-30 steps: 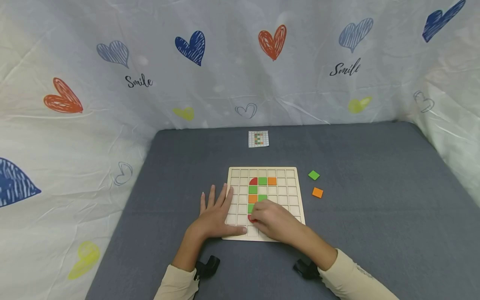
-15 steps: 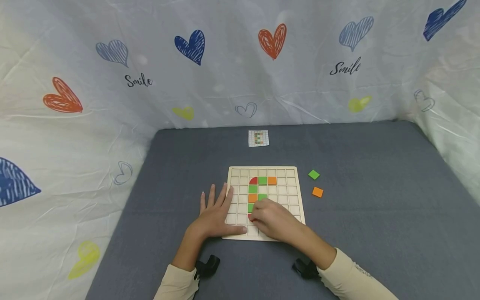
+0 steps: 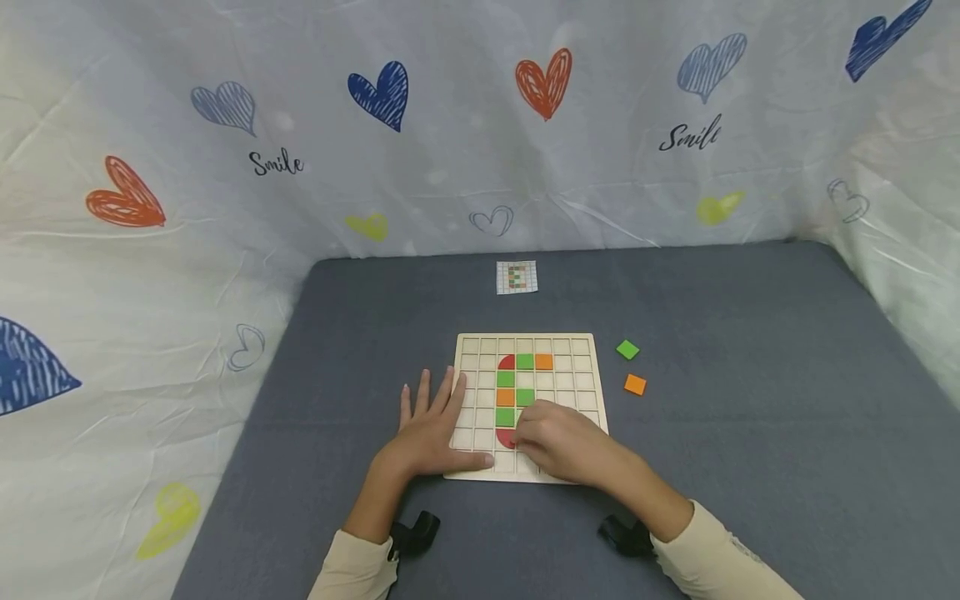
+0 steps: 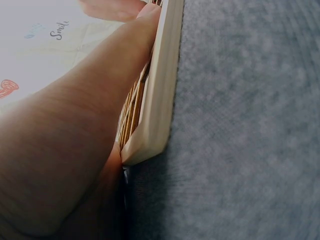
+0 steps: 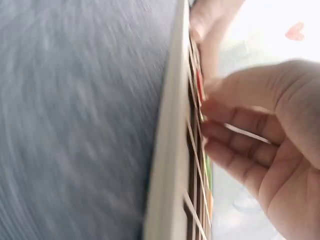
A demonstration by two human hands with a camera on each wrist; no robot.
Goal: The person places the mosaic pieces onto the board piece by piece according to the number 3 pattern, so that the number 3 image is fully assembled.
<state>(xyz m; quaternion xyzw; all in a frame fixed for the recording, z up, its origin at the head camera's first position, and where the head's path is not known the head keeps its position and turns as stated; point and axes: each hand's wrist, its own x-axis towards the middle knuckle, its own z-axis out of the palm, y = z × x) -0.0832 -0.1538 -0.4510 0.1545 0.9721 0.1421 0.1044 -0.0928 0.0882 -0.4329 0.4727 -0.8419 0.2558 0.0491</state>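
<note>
A wooden grid board (image 3: 583,360) is seen lying on a grey worktop (image 3: 750,433), with green, orange and red tiles set in its cells. The left hand (image 3: 430,429) is laid flat with straight fingers across the board's left edge, the thumb along its near edge. The right hand (image 3: 562,442) is rested on the board's near part, its fingertips against a red rounded tile (image 3: 506,437) seated just below a green tile (image 3: 505,416). 2 loose tiles are seen right of the board: a green one (image 3: 627,350) and an orange one (image 3: 635,384), near each other. A small pattern card (image 3: 517,277) is placed beyond the board, before a heart-printed sheet (image 3: 480,125).
</note>
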